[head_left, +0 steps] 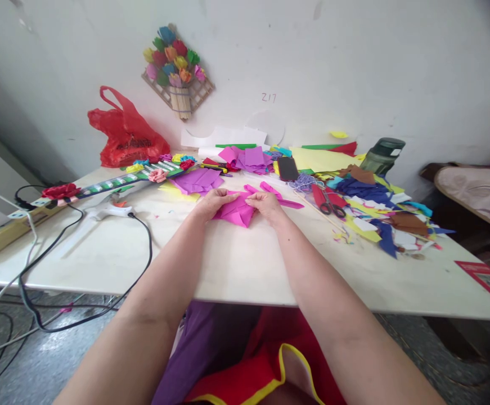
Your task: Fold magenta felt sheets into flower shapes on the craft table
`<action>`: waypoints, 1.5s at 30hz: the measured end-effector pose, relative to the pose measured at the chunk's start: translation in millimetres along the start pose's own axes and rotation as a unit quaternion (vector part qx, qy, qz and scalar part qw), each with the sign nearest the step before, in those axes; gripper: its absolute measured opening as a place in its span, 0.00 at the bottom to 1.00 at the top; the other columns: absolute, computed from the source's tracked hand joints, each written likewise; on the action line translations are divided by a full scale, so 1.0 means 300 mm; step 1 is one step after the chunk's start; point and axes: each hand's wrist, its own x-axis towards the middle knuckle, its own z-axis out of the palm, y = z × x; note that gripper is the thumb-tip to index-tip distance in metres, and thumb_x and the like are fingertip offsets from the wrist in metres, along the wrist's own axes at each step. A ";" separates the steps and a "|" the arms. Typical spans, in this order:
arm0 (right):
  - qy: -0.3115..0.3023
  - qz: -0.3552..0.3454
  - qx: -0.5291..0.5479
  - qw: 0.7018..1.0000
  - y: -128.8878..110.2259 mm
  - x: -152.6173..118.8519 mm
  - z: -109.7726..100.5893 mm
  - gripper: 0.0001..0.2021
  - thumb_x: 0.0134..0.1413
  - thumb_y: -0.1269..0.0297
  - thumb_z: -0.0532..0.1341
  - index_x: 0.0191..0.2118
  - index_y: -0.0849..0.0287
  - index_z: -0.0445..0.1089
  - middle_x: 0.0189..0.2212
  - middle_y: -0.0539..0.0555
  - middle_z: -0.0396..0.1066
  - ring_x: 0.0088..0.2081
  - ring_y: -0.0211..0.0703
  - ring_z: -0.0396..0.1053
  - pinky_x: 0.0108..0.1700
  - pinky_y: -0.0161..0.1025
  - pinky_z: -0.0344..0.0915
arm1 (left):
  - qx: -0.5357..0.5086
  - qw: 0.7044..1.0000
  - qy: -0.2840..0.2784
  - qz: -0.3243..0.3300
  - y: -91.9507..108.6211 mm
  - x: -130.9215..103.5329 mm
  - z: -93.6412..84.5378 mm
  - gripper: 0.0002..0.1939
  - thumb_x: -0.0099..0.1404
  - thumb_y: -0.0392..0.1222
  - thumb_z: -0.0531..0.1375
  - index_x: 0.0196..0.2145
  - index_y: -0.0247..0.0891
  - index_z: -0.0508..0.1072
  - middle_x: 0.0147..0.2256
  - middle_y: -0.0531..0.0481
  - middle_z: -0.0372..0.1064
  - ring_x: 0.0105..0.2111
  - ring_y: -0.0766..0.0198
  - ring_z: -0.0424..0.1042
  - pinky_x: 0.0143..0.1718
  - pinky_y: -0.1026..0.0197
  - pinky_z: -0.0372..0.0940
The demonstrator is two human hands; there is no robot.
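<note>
A piece of bright pink crepe paper (237,210) is held just above the white table between my two hands. My left hand (213,203) is closed on its left edge, thumb on top. On the right edge, my right hand (265,205) pinches the same paper between thumb and fingers. Creases run across the sheet, and its lower corner hangs towards me. Narrow pink paper strips (292,203) lie just behind and beside my right hand. Purple paper sheets (198,181) rest behind my left hand.
Scissors (328,203) and a heap of coloured paper scraps (367,194) lie to the right, near a green bottle (383,156). A phone (287,169) lies behind. At left are a glue gun (108,211) with its black cable, a power strip (12,225) and a red plastic bag (126,132).
</note>
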 end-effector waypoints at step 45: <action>-0.028 -0.064 -0.021 0.997 0.014 0.009 -0.007 0.15 0.38 0.52 0.68 0.23 0.59 0.71 0.26 0.56 0.74 0.33 0.46 0.71 0.38 0.42 0.68 | 0.002 0.997 0.047 0.056 0.009 0.000 0.037 0.18 0.49 0.51 0.68 0.23 0.35 0.67 0.18 0.54 0.62 0.17 0.71 0.60 0.18 0.67 0.53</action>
